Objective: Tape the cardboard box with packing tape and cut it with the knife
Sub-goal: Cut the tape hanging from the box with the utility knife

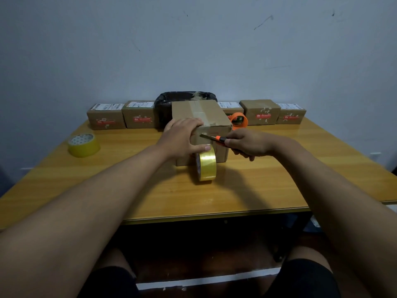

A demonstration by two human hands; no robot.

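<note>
The right hand (247,145) is curled tight round the orange-and-black handle of the knife (214,138), whose bare blade points left and lies against the near face of the cardboard box (202,117), just under its top edge. The left hand (182,138) is spread flat over the box's near left corner, fingers draped across the top and thumb stretched down the front so that its tip touches the roll of packing tape (206,165); it presses rather than grips.

The roll stands on edge against the foot of the box, glossy and yellowish. The box is plain brown, sitting square in the middle of the yellow wooden table (268,186), with a strip of clear tape running along its top seam and over onto the front face, wrinkled where it turns the edge.

Farther out, a second tape roll (84,145) lies flat near the table's left side. Behind the box stands a bin with a black liner (171,100), an orange tape dispenser (239,120) to its right, and a row of small cartons (106,117) along the wall.
</note>
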